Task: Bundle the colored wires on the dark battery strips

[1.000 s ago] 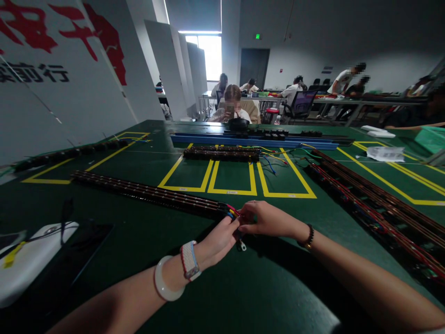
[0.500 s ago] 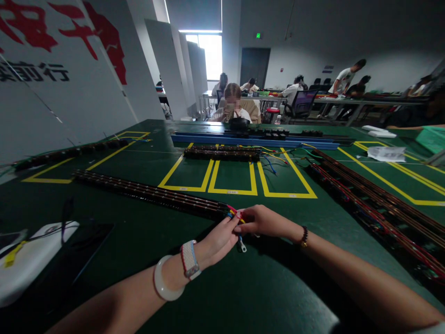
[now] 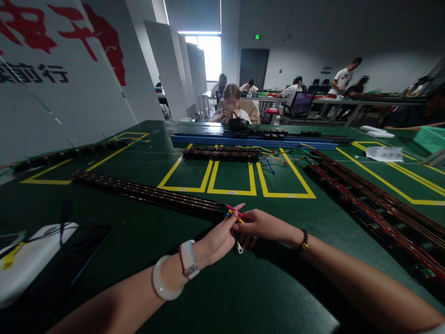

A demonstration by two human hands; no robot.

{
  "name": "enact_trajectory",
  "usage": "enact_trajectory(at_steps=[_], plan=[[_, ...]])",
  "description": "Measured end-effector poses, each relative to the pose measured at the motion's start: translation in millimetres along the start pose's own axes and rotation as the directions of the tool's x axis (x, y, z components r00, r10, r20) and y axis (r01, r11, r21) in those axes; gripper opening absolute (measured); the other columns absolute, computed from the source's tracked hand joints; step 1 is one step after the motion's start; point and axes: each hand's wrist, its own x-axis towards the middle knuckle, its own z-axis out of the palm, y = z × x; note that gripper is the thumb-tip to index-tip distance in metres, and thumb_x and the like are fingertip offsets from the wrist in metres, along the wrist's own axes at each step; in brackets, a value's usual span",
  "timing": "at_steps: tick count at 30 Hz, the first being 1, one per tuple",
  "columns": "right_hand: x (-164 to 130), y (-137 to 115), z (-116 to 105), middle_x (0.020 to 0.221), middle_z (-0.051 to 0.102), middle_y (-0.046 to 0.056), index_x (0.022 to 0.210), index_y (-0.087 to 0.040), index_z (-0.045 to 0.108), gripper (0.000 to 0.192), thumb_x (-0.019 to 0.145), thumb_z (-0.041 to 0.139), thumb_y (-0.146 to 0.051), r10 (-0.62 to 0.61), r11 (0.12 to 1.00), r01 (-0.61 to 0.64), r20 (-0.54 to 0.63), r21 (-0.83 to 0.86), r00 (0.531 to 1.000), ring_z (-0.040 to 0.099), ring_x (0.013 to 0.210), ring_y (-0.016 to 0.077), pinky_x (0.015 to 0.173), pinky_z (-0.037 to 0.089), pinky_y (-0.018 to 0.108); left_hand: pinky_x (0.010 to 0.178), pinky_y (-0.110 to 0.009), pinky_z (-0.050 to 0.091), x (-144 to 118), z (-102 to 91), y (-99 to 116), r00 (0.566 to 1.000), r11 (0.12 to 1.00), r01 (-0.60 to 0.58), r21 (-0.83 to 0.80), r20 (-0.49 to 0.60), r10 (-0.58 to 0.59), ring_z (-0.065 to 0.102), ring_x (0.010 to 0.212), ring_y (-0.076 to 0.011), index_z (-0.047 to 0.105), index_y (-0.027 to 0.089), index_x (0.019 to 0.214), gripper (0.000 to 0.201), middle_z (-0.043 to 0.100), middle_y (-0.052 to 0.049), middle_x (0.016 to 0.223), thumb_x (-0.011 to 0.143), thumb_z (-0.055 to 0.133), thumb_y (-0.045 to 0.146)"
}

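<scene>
A long black strip with several copper-coloured bars (image 3: 149,192) lies slantwise on the green table (image 3: 146,260). Short red, yellow and blue wires (image 3: 231,208) come out of its near right end. My left hand (image 3: 219,239) is closed around these wires, one finger pointing up past the red one. From the right, my right hand (image 3: 262,224) pinches the yellow and red wires, its fingertips against my left fingers. Below the hands hangs a metal ring terminal (image 3: 239,249) on a wire end. Parts of the wires are hidden behind my fingers.
Similar bar bundles lie at the table's middle (image 3: 222,152) and along the right (image 3: 375,204). Yellow tape frames (image 3: 232,191) mark the surface. A white device (image 3: 34,260) lies at left, blue rails (image 3: 253,140) at the back. A person (image 3: 232,104) sits across the table.
One finger of my left hand has straightened upward past the wires. My right fingers have shifted slightly lower, and the ring terminal has moved a little to the left.
</scene>
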Motion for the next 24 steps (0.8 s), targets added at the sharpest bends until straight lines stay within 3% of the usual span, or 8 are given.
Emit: enact_trajectory(at_steps=[6,10,12,14,18,21,24], plan=[[-1.0,-1.8,-0.6,0.071,0.066,0.004,0.092,-0.011,0.056,0.037,0.085,0.058,-0.048,0.032,0.990,-0.046,0.103,0.136,0.994,0.064,0.060,0.0116,0.058,0.053,0.022,0.074,-0.030,0.040,-3.9,0.8,1.9,0.998,0.999,0.034,-0.002,0.056,-0.034,0.056,0.081,-0.0160,0.035,0.033,0.140,0.046,0.056,-0.007,0.116,0.094,0.036,0.040],[0.5,-0.7,-0.2,0.079,0.065,0.006,0.089,-0.010,0.056,0.036,0.086,0.057,-0.046,-0.036,0.959,-0.023,0.203,0.281,0.978,0.065,0.070,0.0127,0.067,0.054,0.025,0.062,-0.027,0.038,-4.4,-1.4,0.8,0.998,0.999,0.032,0.030,0.044,-0.034,0.050,0.063,-0.0105,0.043,0.028,0.136,0.046,0.058,-0.008,0.111,0.093,0.040,0.042],[1.4,0.7,0.4,0.076,0.062,0.003,0.091,-0.011,0.055,0.032,0.089,0.054,-0.043,-0.065,0.959,0.009,0.189,0.285,0.980,0.064,0.067,0.0120,0.067,0.054,0.026,0.063,-0.028,0.039,-1.8,-3.5,-1.2,0.999,0.999,0.019,0.026,0.037,-0.020,0.049,0.061,-0.0100,0.045,0.026,0.135,0.045,0.058,-0.009,0.111,0.093,0.040,0.041],[1.8,1.7,1.1,0.067,0.058,-0.001,0.096,-0.013,0.052,0.027,0.092,0.050,-0.039,-0.076,0.981,0.053,0.120,0.184,0.990,0.061,0.059,0.0107,0.060,0.053,0.024,0.070,-0.031,0.043,2.0,-5.3,-3.4,0.999,1.000,-0.001,0.000,0.040,0.001,0.054,0.069,-0.0133,0.045,0.023,0.135,0.044,0.058,-0.011,0.112,0.094,0.038,0.037],[-1.4,-0.6,2.9,0.072,0.058,-0.001,0.108,-0.015,0.048,0.024,0.094,0.045,-0.034,-0.095,0.967,0.073,-0.079,-0.244,0.992,0.056,0.049,0.0091,0.043,0.045,0.019,0.092,-0.034,0.039,9.6,-8.6,-7.3,0.994,0.992,-0.111,-0.054,0.012,0.112,0.056,0.099,-0.0182,0.055,0.016,0.125,0.036,0.060,-0.011,0.116,0.094,0.040,0.027],[-5.4,-5.8,5.5,0.086,0.063,0.005,0.108,-0.015,0.051,0.021,0.094,0.044,-0.030,-0.152,0.833,0.006,-0.219,-0.554,0.964,0.061,0.057,0.0116,0.046,0.044,0.019,0.100,-0.033,0.035,12.6,-10.9,-9.6,0.990,0.988,-0.138,-0.075,0.010,0.139,0.053,0.109,-0.0178,0.061,0.016,0.115,0.029,0.061,-0.008,0.116,0.093,0.044,0.025],[-5.7,-9.8,8.9,0.087,0.065,0.009,0.101,-0.014,0.056,0.020,0.096,0.041,-0.027,-0.240,0.589,-0.065,-0.252,-0.805,0.938,0.065,0.070,0.0173,0.057,0.047,0.023,0.103,-0.034,0.034,12.8,-10.9,-10.3,0.990,0.985,-0.139,-0.097,0.006,0.141,0.053,0.111,-0.0183,0.064,0.016,0.107,0.025,0.063,-0.008,0.114,0.091,0.048,0.026]])
